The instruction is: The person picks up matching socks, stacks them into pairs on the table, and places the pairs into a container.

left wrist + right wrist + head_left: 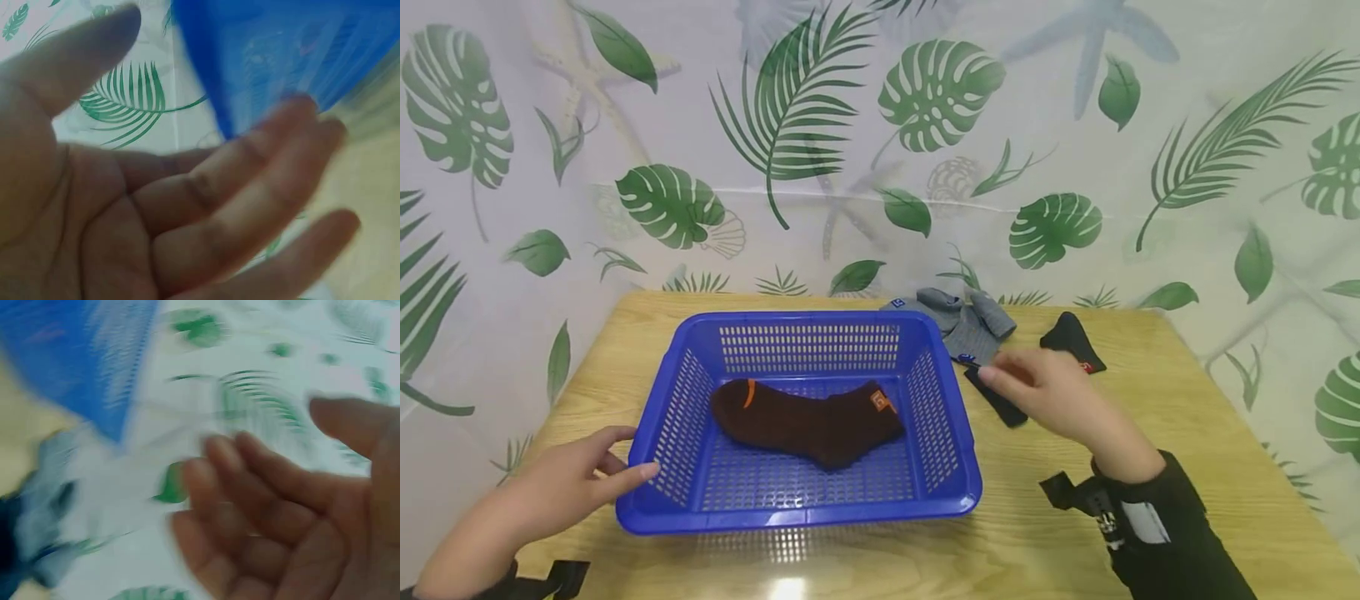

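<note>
A blue plastic basket (pixel 797 514) sits on the table with a dark brown sock (pixel 805 421) lying inside it, an orange patch on its cuff. My left hand (pixel 568 479) is at the basket's left rim, thumb apart from loosely bent fingers; whether it touches the rim I cannot tell. In the left wrist view its palm (pixel 156 219) holds nothing. To the right of the basket, my right hand (pixel 1048 392) hovers with relaxed fingers near a black sock (pixel 997 398). The right wrist view shows its palm (pixel 281 531) bare and blurred.
Behind the basket's right corner lie several grey socks (pixel 973 321), bunched together. Farther right is another black sock (pixel 1067 337) with a red mark, partly behind the right hand. A leaf-patterned sheet (pixel 850 150) hangs along the back of the wooden table (pixel 1150 400).
</note>
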Demonstrator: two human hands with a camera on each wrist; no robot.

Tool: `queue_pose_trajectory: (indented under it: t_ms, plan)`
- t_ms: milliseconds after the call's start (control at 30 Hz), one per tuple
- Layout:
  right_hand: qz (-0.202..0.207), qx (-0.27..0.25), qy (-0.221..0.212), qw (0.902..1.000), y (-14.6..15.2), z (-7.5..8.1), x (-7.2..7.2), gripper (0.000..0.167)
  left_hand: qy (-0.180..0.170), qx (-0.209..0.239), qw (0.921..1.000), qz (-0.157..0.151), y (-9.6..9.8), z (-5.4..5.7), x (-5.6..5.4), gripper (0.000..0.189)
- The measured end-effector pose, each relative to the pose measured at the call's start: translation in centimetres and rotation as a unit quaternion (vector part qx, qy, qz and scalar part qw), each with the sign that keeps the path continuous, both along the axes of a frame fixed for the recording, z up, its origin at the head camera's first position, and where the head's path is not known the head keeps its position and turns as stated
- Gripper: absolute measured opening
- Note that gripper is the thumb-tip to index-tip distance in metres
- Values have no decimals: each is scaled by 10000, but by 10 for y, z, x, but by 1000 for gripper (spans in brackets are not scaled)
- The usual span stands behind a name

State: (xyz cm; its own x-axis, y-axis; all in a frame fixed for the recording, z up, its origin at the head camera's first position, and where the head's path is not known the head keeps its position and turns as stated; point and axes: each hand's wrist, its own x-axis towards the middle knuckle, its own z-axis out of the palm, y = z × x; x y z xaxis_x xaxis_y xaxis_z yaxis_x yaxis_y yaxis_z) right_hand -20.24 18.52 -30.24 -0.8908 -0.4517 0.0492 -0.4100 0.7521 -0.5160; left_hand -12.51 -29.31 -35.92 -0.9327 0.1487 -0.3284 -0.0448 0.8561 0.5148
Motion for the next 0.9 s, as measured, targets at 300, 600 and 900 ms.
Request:
queue_pose_trajectory:
  t_ms: [300, 600, 900]
  plan:
    - [826, 159, -1819, 9797, 2, -52, 7, 37, 146, 214, 9994, 219, 13, -17, 7, 61]
    - [477, -1046, -2505, 9613, -29, -76, -23, 34, 964, 77, 9907, 954, -4, -30, -21, 59]
    - [-290, -1851, -2367, 9534, -61, -97, -58, 39, 1165, 203, 9833, 1381, -23, -36, -55, 58]
